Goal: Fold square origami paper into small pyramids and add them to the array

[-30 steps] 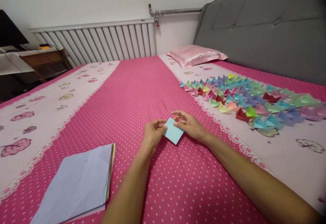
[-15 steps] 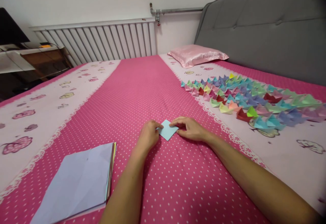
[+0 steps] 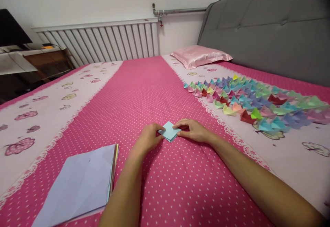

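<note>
A small folded light-blue paper square (image 3: 169,131) lies flat on the pink polka-dot bedsheet (image 3: 144,89). My left hand (image 3: 146,140) is curled at its left corner, fingertips pinching the edge. My right hand (image 3: 192,130) presses on its right side with bent fingers. Both forearms reach in from the bottom of the view.
A stack of coloured paper sheets (image 3: 77,185), lilac on top, lies at the lower left. Several folded paper boats (image 3: 247,101) in many colours are lined up in rows on the right. A pink pillow (image 3: 199,55) sits by the grey headboard (image 3: 270,31). A radiator (image 3: 100,43) runs along the wall.
The blue paper came down from being held above the sheet to lying on it, and both hands lowered with it. In the last half second a lower edge has been lifted slightly.
</note>
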{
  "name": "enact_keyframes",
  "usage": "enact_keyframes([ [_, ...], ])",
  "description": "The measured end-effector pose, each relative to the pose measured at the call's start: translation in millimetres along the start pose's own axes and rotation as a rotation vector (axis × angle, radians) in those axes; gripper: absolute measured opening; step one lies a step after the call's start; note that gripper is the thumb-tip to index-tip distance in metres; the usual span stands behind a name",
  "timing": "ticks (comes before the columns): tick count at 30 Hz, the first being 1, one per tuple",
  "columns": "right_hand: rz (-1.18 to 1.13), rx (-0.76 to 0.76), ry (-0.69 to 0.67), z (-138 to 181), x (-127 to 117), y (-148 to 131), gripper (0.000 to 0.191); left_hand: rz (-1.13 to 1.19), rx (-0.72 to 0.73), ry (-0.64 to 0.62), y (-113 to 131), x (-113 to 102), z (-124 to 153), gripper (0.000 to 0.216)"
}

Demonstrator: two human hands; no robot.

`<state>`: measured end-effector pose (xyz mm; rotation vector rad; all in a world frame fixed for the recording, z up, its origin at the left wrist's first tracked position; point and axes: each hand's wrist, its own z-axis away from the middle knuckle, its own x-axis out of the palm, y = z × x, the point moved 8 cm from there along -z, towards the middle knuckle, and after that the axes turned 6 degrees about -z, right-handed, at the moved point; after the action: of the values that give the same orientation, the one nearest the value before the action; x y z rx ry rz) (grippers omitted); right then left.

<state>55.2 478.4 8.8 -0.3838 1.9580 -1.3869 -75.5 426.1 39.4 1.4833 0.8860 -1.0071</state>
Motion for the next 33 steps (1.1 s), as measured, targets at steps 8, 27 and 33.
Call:
enact_keyframes([
  [8,0.022,0.015,0.059,0,1,1,0.022,-0.086,-0.053,0.038,-4,4,-4,0.024],
  [27,0.569,-0.139,0.076,4,18,-16,0.024,-0.057,-0.267,0.167,-10,17,-8,0.012],
  [33,0.728,-0.159,-0.026,6,27,-26,0.025,-0.028,-0.302,0.142,-14,21,-10,0.011],
])
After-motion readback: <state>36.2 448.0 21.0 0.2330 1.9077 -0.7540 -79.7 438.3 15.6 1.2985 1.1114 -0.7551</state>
